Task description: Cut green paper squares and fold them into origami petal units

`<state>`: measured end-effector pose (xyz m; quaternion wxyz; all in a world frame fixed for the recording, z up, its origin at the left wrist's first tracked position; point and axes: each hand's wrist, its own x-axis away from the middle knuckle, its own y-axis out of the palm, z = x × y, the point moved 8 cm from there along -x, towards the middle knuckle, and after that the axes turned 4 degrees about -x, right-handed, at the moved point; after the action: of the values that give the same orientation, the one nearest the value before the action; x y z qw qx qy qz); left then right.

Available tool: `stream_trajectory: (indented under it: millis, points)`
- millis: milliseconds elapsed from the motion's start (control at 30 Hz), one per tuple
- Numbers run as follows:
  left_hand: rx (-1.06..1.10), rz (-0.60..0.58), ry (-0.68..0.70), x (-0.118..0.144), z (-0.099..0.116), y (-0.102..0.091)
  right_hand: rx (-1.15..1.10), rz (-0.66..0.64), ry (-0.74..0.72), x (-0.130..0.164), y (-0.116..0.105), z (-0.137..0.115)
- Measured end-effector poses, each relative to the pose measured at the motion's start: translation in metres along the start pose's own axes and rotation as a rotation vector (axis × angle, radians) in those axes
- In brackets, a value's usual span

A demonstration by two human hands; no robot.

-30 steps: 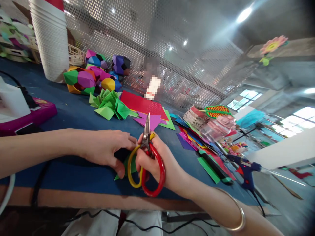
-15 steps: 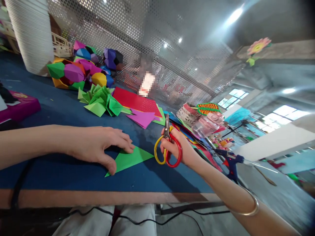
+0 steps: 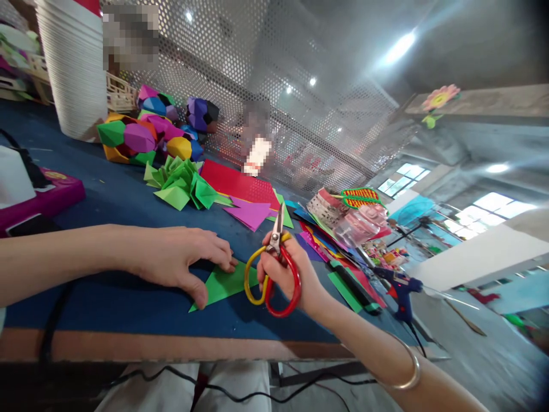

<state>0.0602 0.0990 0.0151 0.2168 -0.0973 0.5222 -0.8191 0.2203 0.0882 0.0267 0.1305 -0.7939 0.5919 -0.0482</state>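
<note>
A folded green paper triangle (image 3: 229, 283) lies on the blue tabletop near its front edge. My left hand (image 3: 189, 260) rests over the triangle's left part, thumb and fingertips apart and touching it. Scissors (image 3: 277, 243) with one yellow and one red handle loop are in my right hand (image 3: 294, 272), blades together and pointing up and away. The yellow loop overlaps the triangle's right tip and hides it. Beyond my hands lie a folded purple paper piece (image 3: 253, 213) and a heap of folded green pieces (image 3: 182, 180).
A red paper sheet (image 3: 234, 178) and folded paper balls (image 3: 132, 137) sit further back. A stack of white cups (image 3: 75, 74) stands at the left. To the right are a black-handled cutter (image 3: 351, 286) and a blue glue gun (image 3: 401, 289).
My right hand has moved left and closer with the scissors, which now overlap the triangle's tip. My left hand stays on the paper. The whole view has shifted slightly.
</note>
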Motion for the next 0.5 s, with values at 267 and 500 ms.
stream_trajectory:
  millis: [267,500]
  points:
    - [0.018,-0.008,-0.013,0.000,-0.003,0.002,0.188,-0.005,0.043,-0.001,-0.034,0.006]
    - [0.073,-0.003,0.079,0.000,-0.008,0.002,0.206,0.054,0.093,0.006,-0.044,0.015]
